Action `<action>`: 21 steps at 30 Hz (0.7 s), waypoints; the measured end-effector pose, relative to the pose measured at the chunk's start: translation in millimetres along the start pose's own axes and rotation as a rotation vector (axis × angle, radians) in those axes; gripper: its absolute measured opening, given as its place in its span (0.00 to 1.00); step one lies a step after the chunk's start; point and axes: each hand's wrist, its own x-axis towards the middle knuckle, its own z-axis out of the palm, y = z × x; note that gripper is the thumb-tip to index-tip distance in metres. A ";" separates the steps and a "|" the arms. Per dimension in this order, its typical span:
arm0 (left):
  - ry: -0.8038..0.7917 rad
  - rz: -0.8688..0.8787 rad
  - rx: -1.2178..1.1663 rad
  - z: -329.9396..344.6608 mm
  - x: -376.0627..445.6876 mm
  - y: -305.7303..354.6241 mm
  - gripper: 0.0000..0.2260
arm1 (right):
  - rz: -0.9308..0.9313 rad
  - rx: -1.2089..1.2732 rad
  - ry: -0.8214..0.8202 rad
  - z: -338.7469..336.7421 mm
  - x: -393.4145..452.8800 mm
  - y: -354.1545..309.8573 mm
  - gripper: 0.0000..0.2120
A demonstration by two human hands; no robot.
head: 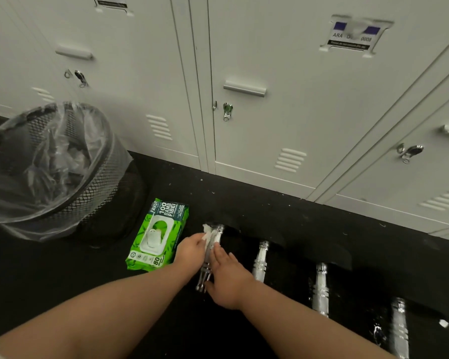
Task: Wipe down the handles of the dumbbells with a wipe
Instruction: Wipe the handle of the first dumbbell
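Two bare forearms reach forward and down from the near edge of the floor [49,281], which is black, and meet at the leftmost of four dumbbells lying in a row. The right hand [227,277] lies on the right side of that dumbbell's chrome handle [210,252], fingers nearly straight and pointing away along the bar, thumb down near the handle's near end; it rests against the metal and does not wrap it. The left hand [189,251] comes in from the left, its fingers curled round a crumpled white wipe [207,233], which it presses against the upper part of the same handle, just short of the far end. The black heads of the dumbbells merge with the floor and are hard to make out.

Three more chrome handles [261,260] lie to the right, well apart from each other, stepping nearer toward the floor's right edge; the last is blurred.

Just left of the left hand lies a green pack of wipes [157,235], flat, its white flip lid facing up. Farther left stands a black mesh waste bin [55,167] lined with a clear plastic bag. White metal lockers [270,99] run along the far edge of the floor.
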 end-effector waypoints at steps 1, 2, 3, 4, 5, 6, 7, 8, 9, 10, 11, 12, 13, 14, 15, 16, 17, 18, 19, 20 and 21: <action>-0.027 -0.002 0.050 -0.3 2.2 3.1 0.14 | -0.003 0.003 -0.002 -1.0 0.1 -0.6 0.37; -0.060 -0.030 0.073 -0.2 5.6 6.0 0.14 | -0.004 0.004 -0.003 -1.7 1.1 -1.0 0.37; -0.097 -0.065 0.059 -0.2 8.2 9.6 0.14 | -0.005 0.001 -0.004 -2.5 2.0 -1.4 0.37; -0.130 -0.095 0.024 0.6 12.1 12.0 0.13 | -0.005 -0.010 -0.007 -2.5 3.4 -1.6 0.37; -0.150 -0.123 -0.027 0.5 14.5 15.0 0.12 | -0.005 -0.023 -0.012 -2.6 4.7 -2.0 0.37; -0.161 -0.158 -0.091 0.6 16.7 16.6 0.12 | -0.004 -0.037 -0.018 -1.9 6.2 -2.0 0.37; -0.164 -0.187 -0.172 0.7 18.0 17.9 0.13 | -0.001 -0.050 -0.022 -1.1 7.3 -2.0 0.38; -0.170 -0.214 -0.252 1.8 21.0 16.2 0.13 | 0.002 -0.060 -0.023 0.2 8.3 -1.8 0.39; -0.178 -0.238 -0.312 0.9 20.7 16.1 0.13 | 0.006 -0.065 -0.024 1.7 8.9 -1.9 0.40; -0.197 -0.255 -0.350 -2.3 18.8 14.7 0.13 | 0.008 -0.062 -0.025 2.9 9.2 -2.3 0.41; -0.221 -0.266 -0.358 -6.7 15.8 13.8 0.13 | 0.009 -0.056 -0.028 3.8 8.6 -2.6 0.41; -0.244 -0.269 -0.371 -10.3 14.6 11.3 0.13 | 0.009 -0.050 -0.030 3.7 7.6 -2.1 0.41; -0.270 -0.283 -0.367 -14.1 12.5 8.7 0.13 | 0.008 -0.042 -0.031 3.0 6.3 -1.0 0.41; -0.302 -0.308 -0.354 -16.5 10.9 5.3 0.14 | 0.004 -0.031 -0.028 2.1 5.5 0.5 0.41; -0.338 -0.344 -0.331 -18.2 8.4 2.5 0.14 | 0.000 -0.020 -0.025 0.5 5.0 1.7 0.40; -0.365 -0.376 -0.318 -18.6 6.8 -0.7 0.13 | -0.004 -0.012 -0.028 -0.9 5.1 2.0 0.40; -0.377 -0.400 -0.314 -18.4 5.5 -2.9 0.13 | -0.007 -0.006 -0.036 -2.2 5.0 1.1 0.40; -0.381 -0.416 -0.325 -16.7 6.9 -5.1 0.13 | -0.005 -0.001 -0.042 -3.1 5.0 -0.3 0.40; -0.385 -0.421 -0.345 -14.2 8.4 -4.7 0.13 | -0.001 0.001 -0.045 -3.7 4.8 -1.7 0.40; -0.376 -0.415 -0.379 -11.0 10.0 -2.3 0.12 | 0.002 -0.002 -0.042 -4.4 4.6 -2.4 0.40; -0.351 -0.402 -0.414 -8.3 11.2 3.7 0.12 | 0.000 -0.011 -0.039 -4.9 4.4 -2.6 0.40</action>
